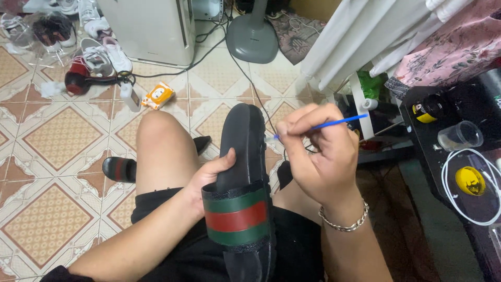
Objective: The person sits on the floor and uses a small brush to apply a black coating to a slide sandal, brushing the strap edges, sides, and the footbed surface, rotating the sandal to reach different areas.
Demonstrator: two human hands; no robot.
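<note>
A black slide sandal [241, 156] with a green and red striped strap stands on edge over my lap, toe pointing away. My left hand [211, 180] grips it from the left, thumb on the footbed. My right hand [318, 151] pinches a thin blue brush [334, 122], whose pale tip touches the sandal's right edge near the toe. A chain bracelet sits on my right wrist.
The matching sandal [119, 169] lies on the tiled floor by my left knee. A fan base [252, 36], a white appliance [151, 26], shoes, a red hair dryer [78, 82] and cables lie ahead. A dark table [459, 156] at right holds a plastic cup and small jars.
</note>
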